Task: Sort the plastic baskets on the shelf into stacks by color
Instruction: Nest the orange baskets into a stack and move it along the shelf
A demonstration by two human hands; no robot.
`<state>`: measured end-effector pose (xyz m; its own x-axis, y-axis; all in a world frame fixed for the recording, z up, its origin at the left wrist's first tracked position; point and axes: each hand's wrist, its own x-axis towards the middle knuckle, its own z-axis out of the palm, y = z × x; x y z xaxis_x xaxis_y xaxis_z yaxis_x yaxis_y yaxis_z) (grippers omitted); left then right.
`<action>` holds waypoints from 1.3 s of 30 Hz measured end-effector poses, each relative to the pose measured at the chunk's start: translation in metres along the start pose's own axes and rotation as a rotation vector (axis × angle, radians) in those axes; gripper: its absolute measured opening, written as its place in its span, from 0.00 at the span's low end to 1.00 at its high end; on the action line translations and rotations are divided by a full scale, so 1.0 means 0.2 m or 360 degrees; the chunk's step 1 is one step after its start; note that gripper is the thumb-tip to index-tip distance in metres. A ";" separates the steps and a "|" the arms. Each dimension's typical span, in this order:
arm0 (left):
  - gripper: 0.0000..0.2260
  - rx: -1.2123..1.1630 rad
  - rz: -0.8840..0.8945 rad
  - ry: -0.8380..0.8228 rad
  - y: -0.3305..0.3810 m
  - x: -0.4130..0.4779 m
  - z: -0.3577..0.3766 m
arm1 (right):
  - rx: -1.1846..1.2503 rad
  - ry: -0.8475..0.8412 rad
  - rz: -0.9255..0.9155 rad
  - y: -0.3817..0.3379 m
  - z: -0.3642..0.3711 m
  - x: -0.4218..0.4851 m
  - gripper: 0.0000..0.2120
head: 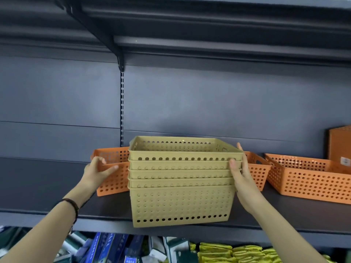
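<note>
A stack of several tan perforated baskets (pixel 180 202) stands at the front edge of the dark shelf (pixel 106 205), nested one inside another. My right hand (pixel 241 173) presses flat against the stack's right side, thumb on the front of the upper rims. Behind the stack sits an orange basket (pixel 114 179); its right end (pixel 256 171) shows past the tan stack. My left hand (pixel 98 171) grips the orange basket's left front rim, fingers curled over the edge. A second orange basket (pixel 311 177) lies to the right.
A taller orange container (pixel 340 145) stands at the far right against the back panel. An upper shelf with its bracket (pixel 121 61) hangs overhead. Below the shelf lie blue boxes (pixel 106 247) and yellow packets (pixel 237 253).
</note>
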<state>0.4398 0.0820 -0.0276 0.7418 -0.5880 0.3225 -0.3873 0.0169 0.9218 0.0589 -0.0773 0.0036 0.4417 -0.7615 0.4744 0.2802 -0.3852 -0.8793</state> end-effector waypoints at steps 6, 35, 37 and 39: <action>0.15 0.0092 -0.0017 0.0382 -0.01 -0.08 -0.17 | 0.0031 0.0011 0.0016 0.00 0.00 0.00 0.37; 0.14 0.0010 0.0364 0.1473 0.26 -0.53 -0.73 | -0.0186 -0.0085 -0.0121 0.13 0.65 0.10 0.36; 0.15 -0.0019 0.0382 0.1541 0.27 -0.55 -0.74 | -0.0348 -0.0015 -0.0085 0.16 0.68 0.16 0.35; 0.16 -0.0088 0.0379 0.1608 0.27 -0.56 -0.77 | -0.0585 0.0067 0.0061 0.18 0.70 0.22 0.34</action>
<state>0.4199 0.2733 0.0181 0.7725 0.3865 0.5039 -0.5770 0.0958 0.8111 0.2087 -0.0514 -0.0008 0.4082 -0.7969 0.4453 -0.0639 -0.5115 -0.8569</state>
